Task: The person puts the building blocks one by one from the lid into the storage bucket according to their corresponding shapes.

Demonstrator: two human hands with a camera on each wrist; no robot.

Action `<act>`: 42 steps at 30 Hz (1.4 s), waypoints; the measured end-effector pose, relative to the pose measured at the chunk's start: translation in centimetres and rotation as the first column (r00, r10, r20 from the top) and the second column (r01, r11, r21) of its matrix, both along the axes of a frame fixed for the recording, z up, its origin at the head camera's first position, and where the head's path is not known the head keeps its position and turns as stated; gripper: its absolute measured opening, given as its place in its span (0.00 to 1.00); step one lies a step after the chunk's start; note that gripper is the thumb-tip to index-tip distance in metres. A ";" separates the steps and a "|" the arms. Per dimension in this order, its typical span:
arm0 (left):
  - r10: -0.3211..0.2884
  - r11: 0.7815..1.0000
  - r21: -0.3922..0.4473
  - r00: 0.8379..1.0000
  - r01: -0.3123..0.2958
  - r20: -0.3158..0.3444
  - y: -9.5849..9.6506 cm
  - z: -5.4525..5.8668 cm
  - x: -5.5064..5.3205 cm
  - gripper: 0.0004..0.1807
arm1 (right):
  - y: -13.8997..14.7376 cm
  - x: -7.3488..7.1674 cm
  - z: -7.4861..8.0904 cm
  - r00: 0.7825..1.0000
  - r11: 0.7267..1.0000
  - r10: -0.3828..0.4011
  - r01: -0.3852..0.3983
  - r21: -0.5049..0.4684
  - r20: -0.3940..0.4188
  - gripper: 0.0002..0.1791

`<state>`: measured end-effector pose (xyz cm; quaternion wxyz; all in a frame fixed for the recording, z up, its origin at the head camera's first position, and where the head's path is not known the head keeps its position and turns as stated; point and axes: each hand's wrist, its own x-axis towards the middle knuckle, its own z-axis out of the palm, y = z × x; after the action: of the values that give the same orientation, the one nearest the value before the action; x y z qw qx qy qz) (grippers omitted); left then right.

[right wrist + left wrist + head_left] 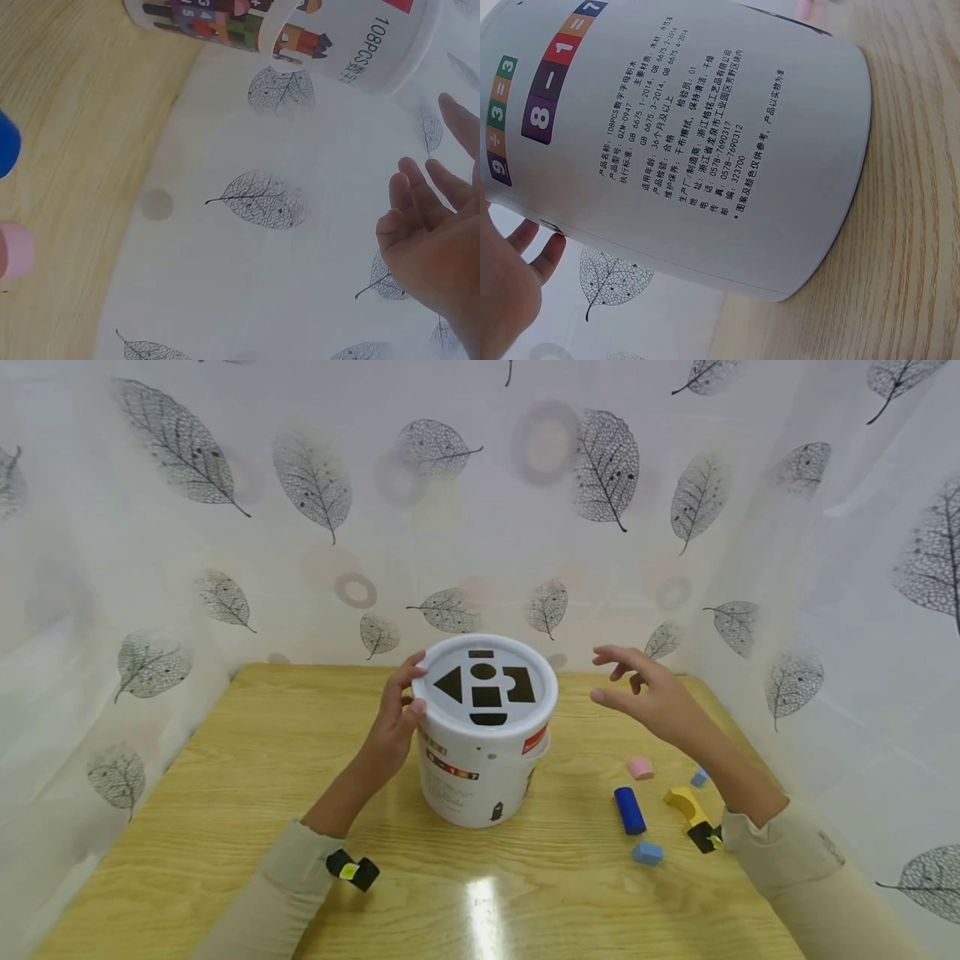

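A white bucket [472, 777] stands upright on the table, with printed sums and text down its side. Its white lid [551, 689] has several cut-out shapes, among them a triangle, a circle and a square. My left hand [393, 714] holds the lid's left rim, thumb on the near side and fingers farther back. In the left wrist view, fingertips of the left hand [510, 277] meet the bucket's side [705, 135]. To the right of the bucket, my right hand [648, 693] is raised in the air, fingers loosely bent and holding nothing.
On the table's right lie a blue cylinder [629, 811], a pink half-round block [641, 767], a yellow arch block [686, 804] and two light blue blocks, one nearer [647, 853] and one farther [700, 777]. A leaf-print curtain [465, 552] encloses the wooden table [247, 760] at back and sides.
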<state>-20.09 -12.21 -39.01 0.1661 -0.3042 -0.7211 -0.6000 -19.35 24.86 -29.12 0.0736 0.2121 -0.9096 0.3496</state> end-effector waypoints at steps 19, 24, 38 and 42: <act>-0.004 1.000 -0.009 1.000 0.004 0.012 0.1 0.1 0.1 0.23 | 6.6 1.2 -7.1 0.991 0.998 -0.035 0.029 0.047 0.126 0.32; -0.002 1.000 -0.011 1.000 0.002 0.017 0.1 0.1 0.1 0.24 | 8.1 1.3 -8.6 0.986 0.997 -0.052 0.042 0.066 0.160 0.29; -0.005 1.000 0.000 0.999 0.005 0.045 -0.1 0.1 0.2 0.24 | 10.9 0.0 -12.1 0.971 0.991 -0.061 0.032 0.126 0.233 0.26; -0.009 1.000 -0.002 0.999 0.009 0.041 0.0 0.1 0.1 0.24 | 11.3 -0.4 -12.8 0.965 0.988 -0.069 0.030 0.153 0.253 0.26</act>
<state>-19.96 -12.19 -38.94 0.1481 -0.2952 -0.7235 -0.6062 -19.79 36.14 -41.90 -0.0521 0.1471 -0.9398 0.3040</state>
